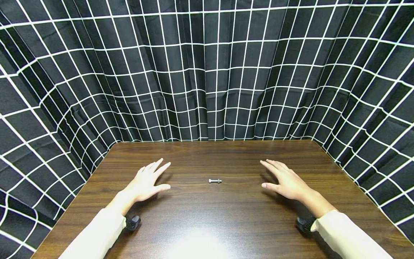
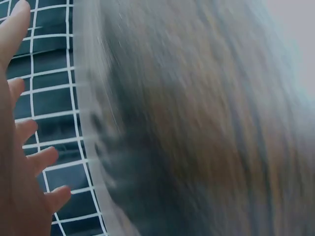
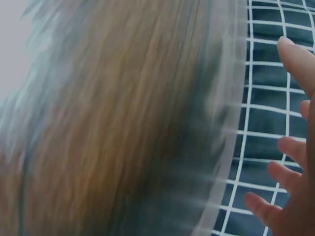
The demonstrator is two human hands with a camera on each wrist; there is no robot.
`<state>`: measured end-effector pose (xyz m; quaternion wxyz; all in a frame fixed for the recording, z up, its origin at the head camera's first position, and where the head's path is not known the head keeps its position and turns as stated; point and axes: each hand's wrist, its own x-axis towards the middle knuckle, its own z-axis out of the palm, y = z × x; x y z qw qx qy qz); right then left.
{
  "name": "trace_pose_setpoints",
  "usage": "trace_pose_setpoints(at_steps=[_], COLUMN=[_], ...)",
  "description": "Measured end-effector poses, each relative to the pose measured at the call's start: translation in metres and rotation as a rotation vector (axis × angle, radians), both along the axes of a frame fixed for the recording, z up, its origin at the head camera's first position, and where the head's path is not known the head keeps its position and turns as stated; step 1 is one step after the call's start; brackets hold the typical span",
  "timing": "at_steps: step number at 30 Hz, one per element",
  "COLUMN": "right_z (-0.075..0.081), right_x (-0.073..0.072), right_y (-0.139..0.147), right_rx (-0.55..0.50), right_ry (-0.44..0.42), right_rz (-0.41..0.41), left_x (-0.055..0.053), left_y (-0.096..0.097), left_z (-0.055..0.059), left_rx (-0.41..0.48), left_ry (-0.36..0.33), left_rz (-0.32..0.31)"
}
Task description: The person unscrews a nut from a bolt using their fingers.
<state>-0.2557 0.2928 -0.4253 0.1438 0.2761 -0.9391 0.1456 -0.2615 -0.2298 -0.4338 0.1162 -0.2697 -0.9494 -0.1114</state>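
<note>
A small metal bolt point(image 1: 215, 181) with a nut near its right end lies on the wooden table, between the two hands. To its left, my left hand point(image 1: 145, 182) is held over the table with fingers spread and nothing in them. My right hand point(image 1: 286, 181) mirrors it on the other side, fingers extended and thumb apart, also holding nothing. Spread fingers of the left hand point(image 2: 24, 142) show at the left edge of the left wrist view. In the right wrist view the right hand point(image 3: 295, 162) shows along the right edge. Neither wrist view shows the bolt.
The brown wood-grain table point(image 1: 207, 212) has a bright glare at its front. A black curtain with white grid lines point(image 1: 213, 79) hangs behind it and along both sides. Dark wrist devices sit under the left cuff point(image 1: 133, 223) and the right cuff point(image 1: 304, 225).
</note>
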Motion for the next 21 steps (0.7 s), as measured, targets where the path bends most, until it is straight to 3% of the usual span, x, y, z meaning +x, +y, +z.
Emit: trace_pose_setpoints(at_steps=[4, 10, 16, 21], right_z=[-0.001, -0.002, -0.004, -0.006], right_x=[-0.002, -0.002, -0.003, -0.006], right_y=[-0.008, -0.02, -0.033, -0.048], right_rx=[-0.02, -0.057, -0.117, -0.16], right_ry=[-0.015, -0.044, -0.035, -0.08], right_rz=[0.011, 0.006, 0.016, 0.023], left_x=[-0.004, -0.004, -0.006, -0.009], left_y=[0.007, 0.02, 0.038, 0.053], left_z=[-0.004, -0.006, -0.004, -0.006], left_rx=[0.1, 0.187, 0.279, 0.372], left_ry=[-0.055, -0.13, -0.149, -0.175], left_rz=[-0.039, -0.045, -0.057, -0.063])
